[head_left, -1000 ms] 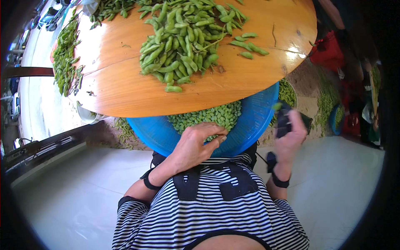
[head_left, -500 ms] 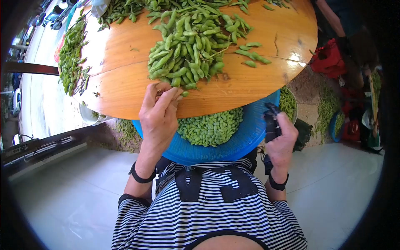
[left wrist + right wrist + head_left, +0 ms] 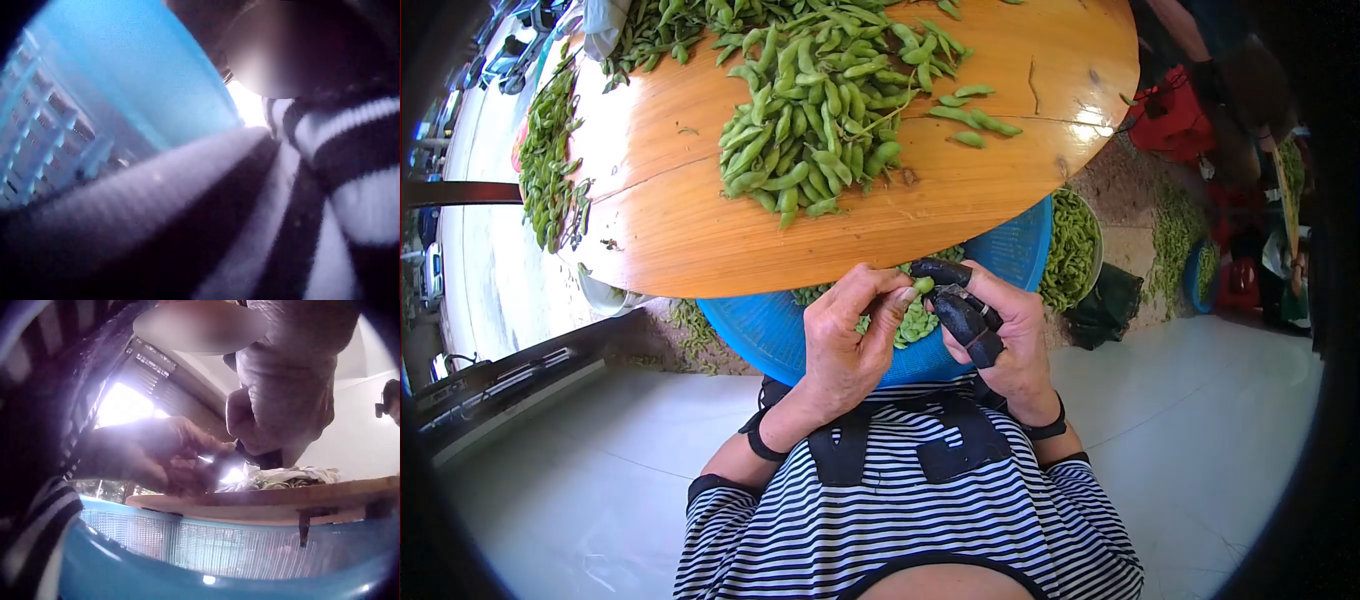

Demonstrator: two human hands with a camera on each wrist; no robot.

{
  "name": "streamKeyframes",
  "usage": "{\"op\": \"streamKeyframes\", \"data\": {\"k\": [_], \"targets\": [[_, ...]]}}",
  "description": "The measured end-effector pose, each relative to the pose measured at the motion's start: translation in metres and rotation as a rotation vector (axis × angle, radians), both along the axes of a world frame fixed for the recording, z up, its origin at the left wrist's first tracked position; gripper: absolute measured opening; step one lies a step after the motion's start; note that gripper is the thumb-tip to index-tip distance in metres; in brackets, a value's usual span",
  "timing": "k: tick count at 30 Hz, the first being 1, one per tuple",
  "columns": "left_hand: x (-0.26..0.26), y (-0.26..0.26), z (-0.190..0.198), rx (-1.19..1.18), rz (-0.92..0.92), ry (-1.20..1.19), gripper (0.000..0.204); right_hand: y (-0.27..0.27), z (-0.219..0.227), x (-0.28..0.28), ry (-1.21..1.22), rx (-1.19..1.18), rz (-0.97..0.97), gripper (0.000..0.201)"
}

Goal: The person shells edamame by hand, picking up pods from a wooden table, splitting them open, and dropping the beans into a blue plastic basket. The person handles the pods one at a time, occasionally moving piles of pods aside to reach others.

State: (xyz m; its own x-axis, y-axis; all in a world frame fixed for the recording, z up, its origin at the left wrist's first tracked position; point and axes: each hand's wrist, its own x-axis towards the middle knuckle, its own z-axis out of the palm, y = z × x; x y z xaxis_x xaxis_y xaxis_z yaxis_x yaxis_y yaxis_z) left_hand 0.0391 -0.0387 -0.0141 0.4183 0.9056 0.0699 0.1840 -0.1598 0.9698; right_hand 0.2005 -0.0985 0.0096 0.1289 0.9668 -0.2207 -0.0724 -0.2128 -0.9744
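Note:
In the head view the left hand (image 3: 846, 338) pinches a green pod (image 3: 923, 285) between thumb and fingers, above the blue basket (image 3: 745, 325). The right hand (image 3: 1012, 345), with black coverings on its thumb and finger, meets the pod from the other side; its fingers are curled round the pod's end. Shelled green beans (image 3: 917, 325) lie in the basket below, partly hidden by both hands. In the right wrist view the left hand (image 3: 169, 456) and right hand (image 3: 287, 381) come together over the basket (image 3: 206, 547). The left wrist view shows striped cloth and the basket (image 3: 144, 69), no hand clearly.
A wooden table (image 3: 670, 240) overhangs the basket's far side and bears a heap of pods (image 3: 820, 110), with more pods (image 3: 550, 165) at its left edge. Right of the basket stands a bowl of pods (image 3: 1072, 250); a dark green bag (image 3: 1105, 305) lies beside it.
The left hand has moved from the pod heap down and right to above the basket with a pod. The right hand has come left to meet it.

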Motion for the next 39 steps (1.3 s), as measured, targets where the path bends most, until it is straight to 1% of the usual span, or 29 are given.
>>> {"op": "streamKeyframes", "data": {"k": [1, 5, 7, 11, 14, 16, 17, 19, 20, 22, 26, 27, 28, 29, 31, 32, 34, 35, 37, 38, 39], "targets": [[0.001, 0.0, 0.0, 0.091, 0.01, 0.033, 0.007, 0.0, 0.0, 0.0, 0.013, -0.011, -0.008, 0.036], [0.004, -0.001, -0.002, 0.145, 0.013, 0.055, 0.009, 0.0, -0.002, 0.004, -0.006, -0.037, 0.015, 0.036], [0.005, -0.001, -0.003, 0.21, 0.035, 0.049, 0.009, 0.0, -0.002, 0.005, -0.028, -0.004, 0.035, 0.032], [0.006, -0.002, -0.005, 0.24, 0.056, 0.08, 0.01, -0.001, -0.004, 0.005, -0.008, -0.03, 0.03, 0.03], [0.005, -0.004, -0.007, 0.23, 0.014, 0.023, 0.008, 0.001, -0.004, 0.005, -0.042, 0.018, 0.001, 0.027], [0.001, -0.006, -0.005, -0.271, -0.071, -0.09, 0.007, 0.0, -0.006, 0.008, -0.125, 0.043, 0.043, 0.029], [0.002, -0.007, -0.004, -0.272, -0.07, -0.09, 0.007, -0.001, -0.006, 0.009, -0.125, 0.043, 0.044, 0.029], [0.005, -0.009, -0.002, -0.07, -0.037, -0.012, 0.006, -0.004, -0.004, 0.01, -0.064, -0.045, 0.045, 0.03], [0.006, -0.009, -0.003, -0.072, -0.035, -0.011, 0.006, -0.005, -0.004, 0.01, -0.063, -0.046, 0.047, 0.03], [0.008, -0.007, -0.006, 0.144, 0.003, -0.003, 0.006, -0.006, -0.004, 0.01, -0.044, -0.017, 0.044, 0.032], [0.01, -0.008, -0.009, 0.211, 0.02, 0.018, 0.009, -0.007, -0.003, 0.012, -0.028, -0.04, 0.063, 0.031], [0.01, -0.008, -0.01, 0.231, 0.01, 0.014, 0.005, -0.007, -0.004, 0.012, -0.078, -0.008, 0.072, 0.032], [0.01, -0.008, -0.011, 0.252, -0.001, 0.011, 0.006, -0.006, -0.006, 0.013, -0.129, 0.024, 0.081, 0.032], [0.008, -0.009, -0.013, 0.25, -0.002, 0.011, 0.006, -0.006, -0.007, 0.015, -0.128, 0.023, 0.08, 0.032], [0.0, -0.01, -0.016, -0.453, -0.132, -0.216, 0.009, -0.007, -0.011, 0.02, -0.054, 0.002, 0.13, 0.032], [-0.002, -0.009, -0.018, -0.454, -0.134, -0.216, 0.009, -0.008, -0.013, 0.023, -0.055, 0.001, 0.128, 0.032], [-0.006, -0.006, -0.02, -1.084, -0.224, -0.589, 0.012, -0.009, -0.016, 0.026, 0.399, -0.17, 0.118, 0.03], [-0.006, -0.005, -0.019, -1.088, -0.234, -0.57, 0.013, -0.009, -0.017, 0.025, 0.399, -0.171, 0.117, 0.03], [-0.006, -0.007, -0.018, -1.075, -0.204, -0.524, 0.013, -0.006, -0.018, 0.019, -0.032, 0.033, 0.124, 0.025], [-0.005, -0.008, -0.017, -1.059, -0.176, -0.477, 0.013, -0.005, -0.019, 0.016, -0.032, 0.032, 0.124, 0.025], [-0.006, -0.008, -0.017, -1.06, -0.177, -0.476, 0.013, -0.004, -0.02, 0.013, -0.225, 0.124, 0.115, 0.023]]}}
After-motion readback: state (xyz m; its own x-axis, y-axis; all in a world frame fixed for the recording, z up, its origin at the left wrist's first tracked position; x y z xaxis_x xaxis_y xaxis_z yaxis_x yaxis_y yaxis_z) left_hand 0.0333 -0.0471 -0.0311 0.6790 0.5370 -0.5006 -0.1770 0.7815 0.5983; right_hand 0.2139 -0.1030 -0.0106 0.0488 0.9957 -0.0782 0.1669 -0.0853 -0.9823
